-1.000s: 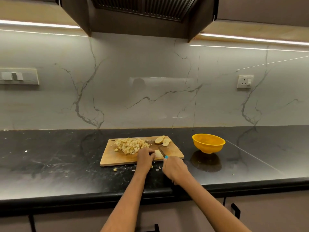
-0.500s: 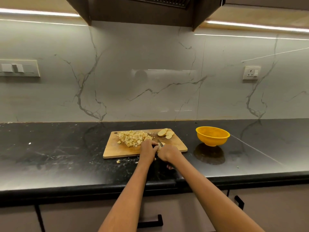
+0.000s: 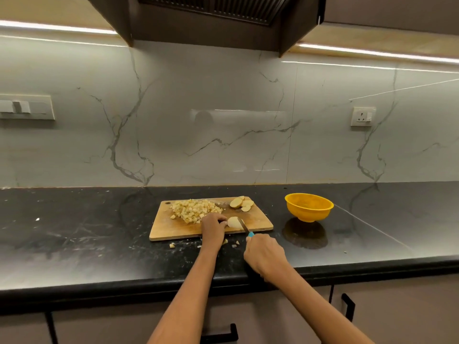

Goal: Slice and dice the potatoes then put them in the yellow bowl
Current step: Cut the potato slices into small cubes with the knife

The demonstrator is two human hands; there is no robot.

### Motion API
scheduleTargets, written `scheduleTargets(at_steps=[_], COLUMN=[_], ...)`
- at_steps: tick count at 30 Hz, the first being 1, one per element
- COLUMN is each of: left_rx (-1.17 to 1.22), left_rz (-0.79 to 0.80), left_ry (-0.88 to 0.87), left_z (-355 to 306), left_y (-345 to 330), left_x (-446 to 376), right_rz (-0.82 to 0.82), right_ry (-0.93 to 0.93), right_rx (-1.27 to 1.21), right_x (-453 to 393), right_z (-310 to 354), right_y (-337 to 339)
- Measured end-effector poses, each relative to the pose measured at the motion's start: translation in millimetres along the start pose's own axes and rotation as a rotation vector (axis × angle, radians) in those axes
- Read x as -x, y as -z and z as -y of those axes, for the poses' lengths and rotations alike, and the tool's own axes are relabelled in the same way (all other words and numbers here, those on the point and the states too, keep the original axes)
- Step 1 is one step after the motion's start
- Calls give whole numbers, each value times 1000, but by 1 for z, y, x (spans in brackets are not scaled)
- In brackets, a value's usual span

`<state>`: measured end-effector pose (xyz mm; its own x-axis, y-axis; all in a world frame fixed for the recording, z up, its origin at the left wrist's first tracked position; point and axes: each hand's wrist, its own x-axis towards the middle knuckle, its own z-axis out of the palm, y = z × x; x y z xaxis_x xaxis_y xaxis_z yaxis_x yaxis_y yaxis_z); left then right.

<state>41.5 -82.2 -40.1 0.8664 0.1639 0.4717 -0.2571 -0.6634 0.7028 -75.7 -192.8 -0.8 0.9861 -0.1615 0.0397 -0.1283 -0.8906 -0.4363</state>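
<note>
A wooden cutting board [image 3: 173,229] lies on the black counter. A heap of diced potato [image 3: 196,210] covers its back left part, and a few potato slices [image 3: 241,203] lie at its back right corner. My left hand [image 3: 212,227] holds a pale potato piece [image 3: 234,222] down near the board's front edge. My right hand [image 3: 264,254] grips a knife [image 3: 244,227] with a blue handle; its blade lies across that piece. The yellow bowl [image 3: 308,207] stands to the right of the board, with nothing visible inside.
Small potato bits [image 3: 172,245] lie scattered on the counter [image 3: 74,234] in front of the board. The counter's front edge runs just under my wrists. A marble wall with a socket [image 3: 362,116] rises behind, and a hood hangs overhead.
My right hand has drawn back toward me from beside the left hand, so the knife blade and the potato piece now show. The left hand stays on the piece.
</note>
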Motion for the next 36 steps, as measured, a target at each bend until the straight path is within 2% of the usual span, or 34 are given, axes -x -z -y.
scheduleTargets(at_steps=[4,17,25,28,30,34,36], left_rx=[16,12,-26,-48,-118,-368,-456], left_rz=[21,43,24,-29,-31,227,394], left_ry=[-36,-98,-59,-4,-53,-429,-486], left_z=[1,4,4,2,4,-5,-14], left_y=[2,4,2,1,3,10,9], left_x=[0,-4,-7,-6,-8,-19,-32], right_rz=[62,199,59,-52,-122,-132,-121], right_ry=[11,17,126,95,65,15,7], right_rx=[-81,12,260,215,191,178,134], right_x=[-20,-39,2,2,-5,-29,-38], right_z=[13,38,10,-2,-9,-22,-26], right_y=[-5,-1,-4,-1,2,6,9])
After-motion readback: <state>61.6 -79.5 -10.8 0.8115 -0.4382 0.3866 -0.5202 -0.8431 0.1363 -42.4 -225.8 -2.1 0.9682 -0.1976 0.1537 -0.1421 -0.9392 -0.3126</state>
